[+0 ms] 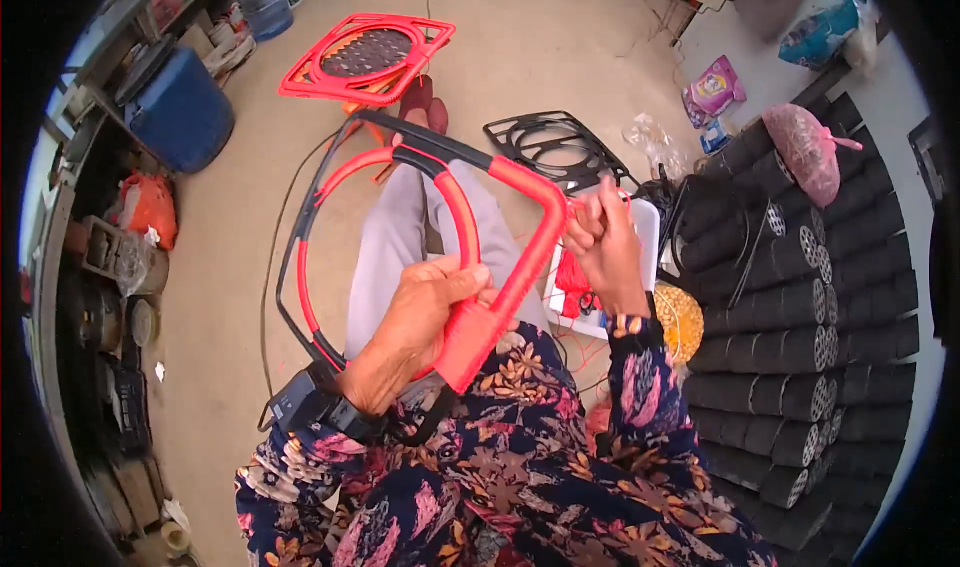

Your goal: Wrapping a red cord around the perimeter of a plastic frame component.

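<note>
Over my lap is a black frame (450, 145) with a round ring inside a squarish outline, part of it wrapped in red cord. The wrapping covers the right corner and near edge, and stretches of the ring; the left and far edges are mostly bare black. My left hand (408, 312) is closed around the wrapped part near the ring's near side, thumb on top. Just right of the wrapped corner, my right hand (608, 242) is raised with curled fingers, pinching red cord close to the frame. Loose red cord (572, 279) lies in a white tray (648, 235) below that hand.
Ahead, a red-wrapped frame (318, 79) rests on an orange stool. A bare black frame (535, 132) lies near the tray. Black perforated cylinders (780, 342) are stacked at right, beside a yellow bundle (680, 322). A blue barrel (180, 112) and loaded shelves line the left.
</note>
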The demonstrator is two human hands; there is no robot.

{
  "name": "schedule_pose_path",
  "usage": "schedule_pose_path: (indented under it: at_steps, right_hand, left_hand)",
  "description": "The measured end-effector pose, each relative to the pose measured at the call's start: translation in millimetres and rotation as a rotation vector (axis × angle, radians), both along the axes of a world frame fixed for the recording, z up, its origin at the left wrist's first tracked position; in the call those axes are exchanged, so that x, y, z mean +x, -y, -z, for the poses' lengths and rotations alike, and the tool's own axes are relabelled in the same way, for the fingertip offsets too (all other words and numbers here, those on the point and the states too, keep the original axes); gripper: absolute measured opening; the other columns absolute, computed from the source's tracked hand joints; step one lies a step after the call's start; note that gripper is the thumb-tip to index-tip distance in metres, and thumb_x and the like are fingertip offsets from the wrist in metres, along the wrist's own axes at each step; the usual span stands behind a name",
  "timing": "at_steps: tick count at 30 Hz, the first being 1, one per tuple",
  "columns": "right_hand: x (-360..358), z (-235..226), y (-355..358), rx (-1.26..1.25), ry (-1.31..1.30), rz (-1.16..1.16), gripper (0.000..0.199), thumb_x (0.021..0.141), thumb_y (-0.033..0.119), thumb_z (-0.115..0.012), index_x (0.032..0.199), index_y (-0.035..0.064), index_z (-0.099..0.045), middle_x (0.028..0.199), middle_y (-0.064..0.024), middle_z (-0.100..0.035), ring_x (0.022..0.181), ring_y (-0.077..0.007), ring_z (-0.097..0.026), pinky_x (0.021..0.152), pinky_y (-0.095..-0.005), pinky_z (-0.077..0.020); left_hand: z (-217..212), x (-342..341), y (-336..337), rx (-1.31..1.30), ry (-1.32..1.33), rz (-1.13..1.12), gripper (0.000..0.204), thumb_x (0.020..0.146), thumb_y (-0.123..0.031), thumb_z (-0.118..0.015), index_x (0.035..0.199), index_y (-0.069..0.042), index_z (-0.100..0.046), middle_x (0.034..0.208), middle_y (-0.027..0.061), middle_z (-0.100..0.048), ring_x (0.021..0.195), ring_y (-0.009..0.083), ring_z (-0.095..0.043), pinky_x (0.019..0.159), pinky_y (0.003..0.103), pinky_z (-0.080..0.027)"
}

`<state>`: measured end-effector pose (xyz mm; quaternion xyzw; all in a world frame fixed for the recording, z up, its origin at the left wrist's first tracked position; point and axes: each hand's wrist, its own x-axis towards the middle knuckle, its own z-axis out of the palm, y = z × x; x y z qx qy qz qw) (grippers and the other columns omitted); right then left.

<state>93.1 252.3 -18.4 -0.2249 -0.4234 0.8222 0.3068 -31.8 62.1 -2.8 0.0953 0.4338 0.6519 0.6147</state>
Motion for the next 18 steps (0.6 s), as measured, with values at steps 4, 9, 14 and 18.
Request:
schedule_pose_path:
  at_steps: [4,9,14,18]
  right_hand:
    - [1.4,-6.3,11.2,0.285,0.013,0.041,0.045,0.099,0.036,-0.046,0.063,0.0102,-0.037,0.056,0.0054,-0.024,0.048,-0.0069,-0.025,0.045,-0.0246,-0.0210]
    - [-22.2,-10.3,11.8,0.387,0.130,-0.119,0.043,0.097,0.041,-0.050,0.075,0.0031,-0.054,0.059,0.0065,-0.035,0.050,-0.0040,-0.029,0.046,-0.0233,-0.0228]
    - [-47.0,-14.8,22.6,0.507,0.220,-0.116,0.042,0.096,0.041,-0.053,0.081,0.0025,-0.057,0.061,0.0054,-0.040,0.058,-0.0040,-0.036,0.050,-0.0219,-0.0291]
    - [-55.6,-9.7,21.9,0.597,0.301,-0.134,0.040,0.095,0.038,-0.055,0.080,0.0017,-0.056,0.063,0.0055,-0.041,0.062,-0.0033,-0.037,0.052,-0.0224,-0.0309]
  left_hand:
    - [-11.5,-4.8,-19.6,0.085,0.015,-0.154,0.014,0.094,-0.010,-0.051,0.089,0.002,-0.053,0.079,0.0073,-0.055,0.072,0.0220,-0.063,0.073,0.043,-0.060]
    - [-18.5,-10.7,-31.8,0.111,0.084,-0.232,0.013,0.094,-0.011,-0.051,0.092,0.002,-0.053,0.081,0.0088,-0.057,0.072,0.0217,-0.063,0.072,0.042,-0.059]
    - [-8.5,-17.2,-37.4,0.107,0.104,-0.336,0.013,0.094,-0.012,-0.052,0.094,0.001,-0.054,0.085,0.0095,-0.058,0.073,0.0205,-0.063,0.070,0.040,-0.058]
    - [-2.9,-13.4,-41.7,0.138,0.066,-0.456,0.012,0.094,-0.012,-0.056,0.095,0.000,-0.058,0.083,0.0042,-0.059,0.073,0.0101,-0.056,0.066,0.024,-0.047]
